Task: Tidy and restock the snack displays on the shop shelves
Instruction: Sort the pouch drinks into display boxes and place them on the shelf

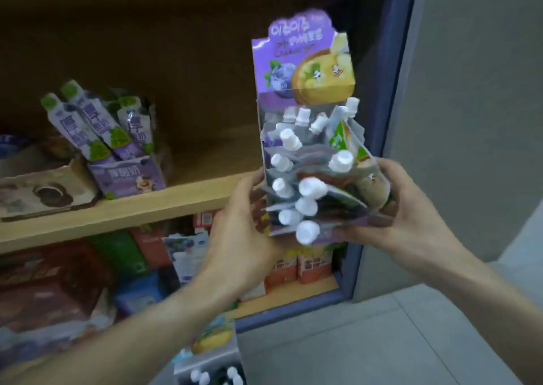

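A big wooden shelf unit [176, 205] with a dark blue side frame [390, 90] fills most of the view, and a grey floor [411, 340] is seen at the lower right. On the lower shelf, red, green and blue boxes [138, 255] are packed close together. On the upper shelf, a flat cookie box [44, 190] lies at the left, and just beside it a small purple box of long stick packs [126, 176] stands, with the packs leaning to the left.

A tall purple display box [305, 70] is held up in the air in front of the shelves, tilted toward the camera. It is filled with squeeze pouches with white caps [311, 187], and the caps point out at the viewer.

The display box is gripped at its bottom by both hands. The left hand [244, 223] is wrapped round the lower left side. The right hand [411, 208] is curled round the lower right side and the pouches there.

More white caps [202, 377] can be seen at the bottom edge, blurred.
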A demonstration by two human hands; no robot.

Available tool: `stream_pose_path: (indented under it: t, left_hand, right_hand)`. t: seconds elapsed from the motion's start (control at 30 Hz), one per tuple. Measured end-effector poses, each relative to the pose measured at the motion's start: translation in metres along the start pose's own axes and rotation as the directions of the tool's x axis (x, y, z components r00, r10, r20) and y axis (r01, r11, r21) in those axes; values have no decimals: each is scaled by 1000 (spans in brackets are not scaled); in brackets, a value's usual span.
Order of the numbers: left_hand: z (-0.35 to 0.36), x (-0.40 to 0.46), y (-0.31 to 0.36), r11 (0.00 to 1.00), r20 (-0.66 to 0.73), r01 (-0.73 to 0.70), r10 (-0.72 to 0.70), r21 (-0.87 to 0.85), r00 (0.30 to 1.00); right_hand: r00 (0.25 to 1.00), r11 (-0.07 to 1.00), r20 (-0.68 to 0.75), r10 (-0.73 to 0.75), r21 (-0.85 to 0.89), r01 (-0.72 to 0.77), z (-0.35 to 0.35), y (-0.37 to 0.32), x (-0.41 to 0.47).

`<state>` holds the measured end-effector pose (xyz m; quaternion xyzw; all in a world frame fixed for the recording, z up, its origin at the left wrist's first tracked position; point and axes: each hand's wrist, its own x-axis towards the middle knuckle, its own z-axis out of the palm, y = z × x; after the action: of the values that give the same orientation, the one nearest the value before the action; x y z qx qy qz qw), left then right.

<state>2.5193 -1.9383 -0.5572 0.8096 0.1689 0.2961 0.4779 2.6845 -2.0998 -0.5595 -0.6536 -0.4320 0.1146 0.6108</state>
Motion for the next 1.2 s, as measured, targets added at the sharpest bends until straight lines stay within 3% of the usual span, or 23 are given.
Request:
stream_pose_path:
  t: [0.1,0.2,0.33,0.47,0.57,0.77,0.8,0.9,1.0,1.1,1.2]
  left_hand:
    - [8,-69,-4,995,59,-3,-3,97,998]
    - [32,-115,-40,989,141,115,-128,96,982]
    - [82,-148,-144,920,283,376,-393,112,875]
    - [136,-168,-219,843,344,477,-537,248,770]
    - [164,-173,-238,809,351,488,-583,328,732]
    - [161,-158,-229,803,491,330,-573,496,656]
    - [152,-156,-223,817,504,285,-544,502,671]
    - [109,-155,-205,826,501,76,-409,559,763]
    - [58,-163,-206,730,451,-150,-235,667,861]
    - [6,-180,-217,635,439,-218,-212,741,873]
    - [-41,-200,-233,621,348,-119,-261,774,900]
  right_hand:
    - [996,992,42,74,-106,-69,0,-3,-70]
    - [973,961,95,212,-199,-190,8,34,-121]
    - [888,874,128,441,-283,-394,23,150,-172]
    - [800,771,165,577,-432,-467,37,236,-204]
    - [790,738,112,603,-455,-498,42,257,-211]
    - [726,626,123,677,-614,-480,30,249,-206]
    - [736,611,105,668,-642,-463,30,241,-202]
    - [875,602,-12,484,-721,-343,48,202,-189]
    - [946,696,106,307,-703,-147,88,168,-177]
    - [841,737,353,410,-671,-78,132,158,-168]
    - [667,706,471,577,-699,-117,166,162,-153]
